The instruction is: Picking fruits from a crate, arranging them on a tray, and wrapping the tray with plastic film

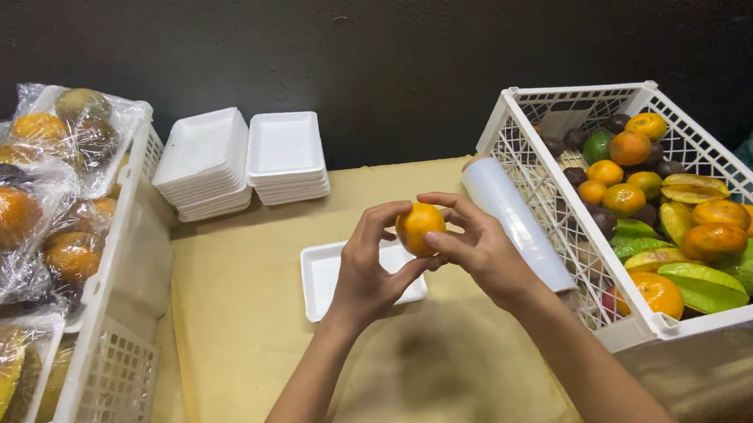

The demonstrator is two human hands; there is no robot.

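Note:
A small orange point(418, 226) is held up between both hands above the table's middle. My left hand point(367, 269) grips it from the left with thumb and fingers. My right hand point(473, 243) grips it from the right, fingers curled over its top. Just beneath them lies an empty white foam tray point(325, 279) on the tan table point(246, 327).
A white crate point(533, 158) at the right holds oranges, star fruit, dark passion fruit and green fruit. A roll of cling film point(512, 218) leans along its left wall. Two stacks of foam trays point(247, 158) stand at the back. A crate of wrapped fruit packs point(65, 250) sits at left.

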